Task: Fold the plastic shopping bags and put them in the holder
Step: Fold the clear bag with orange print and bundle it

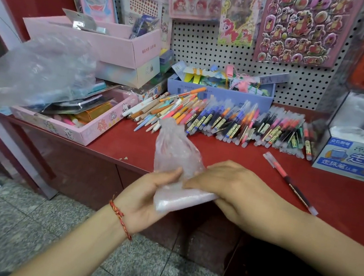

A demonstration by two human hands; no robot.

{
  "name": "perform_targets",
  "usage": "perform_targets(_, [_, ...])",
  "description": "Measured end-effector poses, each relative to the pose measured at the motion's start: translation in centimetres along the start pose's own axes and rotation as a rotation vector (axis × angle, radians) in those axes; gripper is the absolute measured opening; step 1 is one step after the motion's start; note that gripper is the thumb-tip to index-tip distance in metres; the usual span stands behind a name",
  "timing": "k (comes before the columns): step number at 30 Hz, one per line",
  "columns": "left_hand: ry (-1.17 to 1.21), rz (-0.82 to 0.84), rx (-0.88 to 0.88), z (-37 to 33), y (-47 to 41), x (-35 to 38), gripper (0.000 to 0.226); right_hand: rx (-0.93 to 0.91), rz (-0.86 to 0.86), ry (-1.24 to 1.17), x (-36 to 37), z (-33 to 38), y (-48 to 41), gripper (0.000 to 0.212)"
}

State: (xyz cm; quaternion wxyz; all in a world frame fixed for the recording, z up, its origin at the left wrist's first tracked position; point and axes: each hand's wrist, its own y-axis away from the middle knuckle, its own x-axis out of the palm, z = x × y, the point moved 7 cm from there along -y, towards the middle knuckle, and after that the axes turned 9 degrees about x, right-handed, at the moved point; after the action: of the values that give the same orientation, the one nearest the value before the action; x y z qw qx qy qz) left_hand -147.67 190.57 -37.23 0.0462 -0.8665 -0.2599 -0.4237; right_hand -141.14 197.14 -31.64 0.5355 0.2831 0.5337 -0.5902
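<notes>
The left hand (146, 194), palm up, pinched a partly folded clear bag (175, 151) under its thumb. The right hand (228, 188) lay over the bag from the other side, fingers curled onto the folded end. The bag's crumpled upper part stood up between them, above the front edge of the red counter (244, 157). A heap of pens (226, 121) lay behind. A loose bag (39, 70) sat over the pink box (95, 133) at left. At far right stood the clear holder (359, 113), with white and orange plastic in its compartments.
</notes>
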Motion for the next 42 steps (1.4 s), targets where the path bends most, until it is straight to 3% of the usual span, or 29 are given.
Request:
perform_targets(3, [-0.158, -0.025, 0.058, 0.1, 0.0, 0.5, 0.012, 0.254, 0.047, -0.225, -0.2, -1.4, -0.2, 0.017])
perform_targets(5, [-0.159, -0.061, 0.06, 0.3, -0.2, 0.0, 0.033, 0.4, 0.007, -0.422, -0.6, -2.6, -0.2, 0.015])
perform_targets(7, [-0.169, -0.061, 0.052, 0.1, -0.1, -0.1, 0.039, 0.506, 0.017, -0.552, -0.7, -3.4, -0.1, 0.016])
perform_targets(11, [-0.319, -0.006, 0.066, -0.2, 0.3, 1.2, 0.062, 0.633, 0.12, -0.578, -0.1, -4.4, 0.3, 0.02])
perform_targets(14, [-0.538, -0.029, 0.161, -0.1, -0.2, 1.2, 0.031, 0.721, 0.069, -0.608, 0.2, -4.8, 0.6, 0.034])
perform_targets(17, [-0.624, -0.021, 0.21, -0.5, -0.8, 1.7, 0.032, 0.839, -0.071, -0.815, -0.4, -6.0, 1.6, 0.046])
perform_targets(21, [-0.633, 0.05, 0.209, 0.5, -0.9, 3.6, 0.033, 0.729, 0.037, -1.236, -0.4, -5.1, 2.7, 0.018])
perform_targets(28, [-0.638, -0.012, 0.229, 1.1, -1.7, 6.3, 0.045, 0.657, -0.32, -1.188, -3.4, -6.6, 4.8, 0.034])
perform_targets(32, [-0.512, -0.013, 0.049, 2.2, -2.0, 7.6, 0.038, 0.664, -0.444, -1.226, -4.7, -7.4, 6.0, 0.054])
perform_targets(35, [-0.394, 0.074, -0.091, 2.3, -2.0, 9.5, 0.046, 0.638, -0.545, -1.073, -6.7, -8.5, 7.0, 0.059])
perform_targets(38, [-0.611, 0.086, -0.076, 2.7, -2.8, 10.5, 0.051, 0.583, -0.582, -0.872, -8.5, -8.5, 7.4, 0.062])
perform_targets(42, [-0.833, 0.09, 0.097, 3.0, -4.1, 12.3, 0.033, 0.538, -0.64, -0.795, -9.9, -8.6, 7.9, 0.06])
